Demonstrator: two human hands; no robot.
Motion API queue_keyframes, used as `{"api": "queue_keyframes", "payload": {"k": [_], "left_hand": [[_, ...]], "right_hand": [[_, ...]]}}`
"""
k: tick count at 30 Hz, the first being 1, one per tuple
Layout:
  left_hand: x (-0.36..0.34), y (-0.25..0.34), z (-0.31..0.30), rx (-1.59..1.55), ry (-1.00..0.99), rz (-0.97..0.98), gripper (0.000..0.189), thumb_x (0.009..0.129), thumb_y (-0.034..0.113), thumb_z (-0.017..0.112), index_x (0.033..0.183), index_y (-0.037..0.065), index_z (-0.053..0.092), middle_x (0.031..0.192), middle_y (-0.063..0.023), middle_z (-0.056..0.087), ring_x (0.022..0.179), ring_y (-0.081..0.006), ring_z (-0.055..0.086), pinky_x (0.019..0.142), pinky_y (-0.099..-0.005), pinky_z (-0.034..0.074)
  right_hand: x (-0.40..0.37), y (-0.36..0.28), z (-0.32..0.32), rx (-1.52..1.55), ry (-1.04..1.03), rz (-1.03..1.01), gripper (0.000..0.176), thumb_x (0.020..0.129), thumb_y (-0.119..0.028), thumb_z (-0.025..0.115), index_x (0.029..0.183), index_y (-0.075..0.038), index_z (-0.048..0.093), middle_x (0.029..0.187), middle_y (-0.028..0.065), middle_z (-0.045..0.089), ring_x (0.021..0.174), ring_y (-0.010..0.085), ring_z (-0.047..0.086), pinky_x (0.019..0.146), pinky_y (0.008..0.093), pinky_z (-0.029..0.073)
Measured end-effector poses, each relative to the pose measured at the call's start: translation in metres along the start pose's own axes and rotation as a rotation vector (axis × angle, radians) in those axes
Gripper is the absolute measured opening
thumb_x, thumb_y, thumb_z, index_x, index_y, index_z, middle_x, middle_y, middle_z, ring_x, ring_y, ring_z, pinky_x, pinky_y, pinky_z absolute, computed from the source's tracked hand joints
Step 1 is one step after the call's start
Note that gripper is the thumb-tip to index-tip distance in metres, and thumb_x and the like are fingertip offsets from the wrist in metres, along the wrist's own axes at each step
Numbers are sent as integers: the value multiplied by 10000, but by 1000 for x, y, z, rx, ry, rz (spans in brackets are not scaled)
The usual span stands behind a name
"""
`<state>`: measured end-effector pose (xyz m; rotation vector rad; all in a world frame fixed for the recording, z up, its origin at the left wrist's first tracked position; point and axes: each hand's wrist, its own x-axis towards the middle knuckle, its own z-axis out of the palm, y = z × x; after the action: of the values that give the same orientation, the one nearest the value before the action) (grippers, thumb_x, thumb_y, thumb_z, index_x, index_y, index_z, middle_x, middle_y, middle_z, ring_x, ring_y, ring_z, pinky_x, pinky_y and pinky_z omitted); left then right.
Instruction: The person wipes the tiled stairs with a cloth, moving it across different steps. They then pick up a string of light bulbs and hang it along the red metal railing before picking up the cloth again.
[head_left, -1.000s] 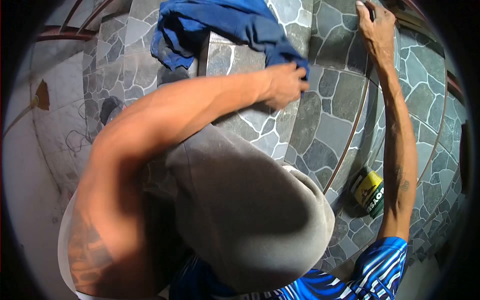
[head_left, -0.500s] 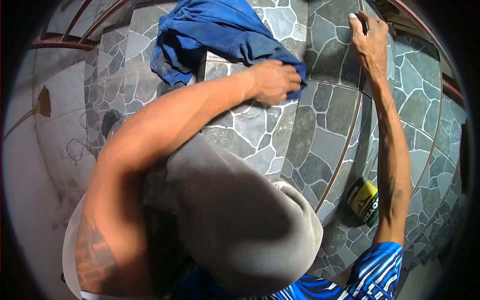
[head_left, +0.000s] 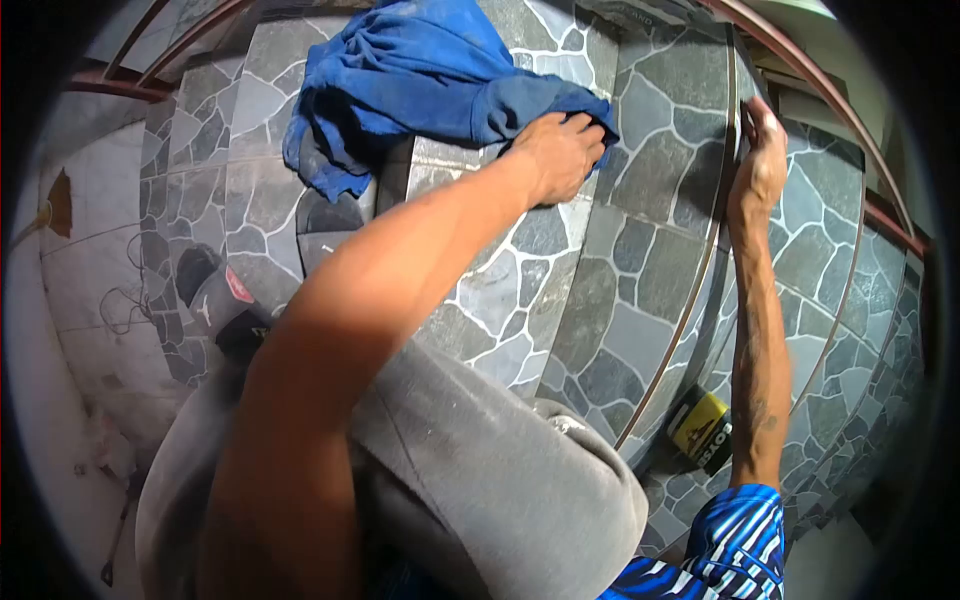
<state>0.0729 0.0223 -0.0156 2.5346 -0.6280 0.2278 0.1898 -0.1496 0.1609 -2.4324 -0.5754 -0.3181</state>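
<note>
Looking down through the head camera, I see mostly a run of stone-pattern tiled steps [head_left: 640, 270], curved by the lens. I'll place everything else from the blue cloth [head_left: 420, 70], which lies bunched on the top tread.

Below the cloth, a bent knee in grey fabric [head_left: 500, 480] fills the lower frame. The left arm crosses above it and reaches up to the cloth. The left hand [head_left: 560, 150] sits on the cloth's right-hand corner, fingers curled together and pressing the fabric onto the tile.

Right of the cloth, the right hand [head_left: 760, 165] rests at the step's edge, against a thin metal edging strip [head_left: 690, 310]. Its fingers are bent and held close together. I can't tell whether they pinch anything.

Well below and right of the cloth, a yellow-and-green can [head_left: 700, 428] stands on a lower tread beside the right forearm. Lower still is a blue striped sleeve [head_left: 740, 530]. Below and left of the cloth lies a dark object with a red mark [head_left: 225, 300], which I can't identify.

By my reading, the step in hand is wiping the tread, with the right hand bracing. A further stroke would call for firm downward pressure, the cloth kept flat under the palm, and the can left undisturbed.
</note>
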Motion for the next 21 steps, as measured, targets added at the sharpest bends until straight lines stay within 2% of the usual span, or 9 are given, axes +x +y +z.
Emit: {"api": "queue_keyframes", "payload": {"k": [2, 6, 9, 10, 14, 15, 17, 20, 21], "left_hand": [[-4, 3, -1, -46, 3, -23, 439, 864, 255, 623, 1235, 20, 619, 1420, -94, 535, 1322, -262, 479, 1031, -397, 449], [2, 19, 0, -276, 1, -123, 534, 894, 271, 561, 1298, -78, 540, 1450, -227, 478, 1378, -380, 423, 1130, -468, 358], [19, 39, 10, -612, 19, -217, 650, 913, 308, 522, 1390, -119, 412, 1476, -335, 384, 1429, -451, 328, 1196, -490, 248], [19, 40, 11, -866, -34, -253, 721, 936, 322, 505, 1447, -138, 289, 1526, -395, 252, 1472, -487, 214, 1227, -481, 174], [72, 26, 16, -1226, 158, -419, 789, 935, 292, 479, 1509, -139, 151, 1594, -374, 108, 1506, -472, 107, 1245, -447, 142], [95, 6, 25, -1183, 227, -351, 798, 927, 307, 474, 1516, -128, 154, 1600, -360, 118, 1512, -450, 115, 1243, -437, 166], [146, -37, 43, -1092, 241, -358, 542, 953, 301, 425, 1323, -94, 413, 1559, -375, 208, 1488, -469, 166, 1227, -443, 216], [140, -27, 37, -1014, 302, -310, 463, 970, 265, 388, 1279, -75, 444, 1545, -381, 229, 1483, -472, 178, 1238, -467, 175], [117, -17, 26, -815, 229, -211, 502, 970, 264, 377, 1329, -84, 430, 1548, -379, 225, 1486, -470, 169, 1241, -473, 158]], "right_hand": [[-2, 1, 0, 125, 37, 102, 523, 1070, -370, 367, 1292, 41, 601, 1279, 176, 609, 1195, 265, 576, 1068, 382, 408], [-4, -3, -1, 140, 35, 128, 524, 1064, -354, 364, 1307, 57, 580, 1287, 193, 600, 1193, 272, 572, 1075, 389, 405], [-6, -8, -4, 151, -28, 155, 606, 1067, -403, 351, 1384, 97, 480, 1396, 225, 527, 1309, 292, 491, 1147, 411, 318], [-6, -8, -3, 173, -24, 158, 611, 1062, -416, 360, 1380, 89, 489, 1396, 218, 528, 1313, 287, 486, 1144, 407, 318], [-3, -14, -1, 143, -25, 173, 595, 1056, -407, 370, 1375, 77, 502, 1394, 195, 534, 1305, 275, 482, 1134, 402, 314], [-3, -14, 0, 140, -5, 181, 551, 1052, -368, 366, 1346, 68, 534, 1353, 184, 553, 1260, 263, 507, 1107, 385, 342], [-3, -15, 1, 140, 32, 193, 480, 1046, -289, 358, 1288, 49, 598, 1273, 161, 591, 1170, 240, 556, 1054, 352, 398], [-2, -18, -1, 50, -1, 145, 459, 1047, -262, 349, 1278, 42, 604, 1260, 156, 598, 1197, 252, 540, 1066, 352, 373], [-3, -17, -2, 35, -13, 95, 455, 1046, -264, 355, 1266, 46, 606, 1266, 162, 598, 1219, 263, 531, 1081, 354, 359]]}}
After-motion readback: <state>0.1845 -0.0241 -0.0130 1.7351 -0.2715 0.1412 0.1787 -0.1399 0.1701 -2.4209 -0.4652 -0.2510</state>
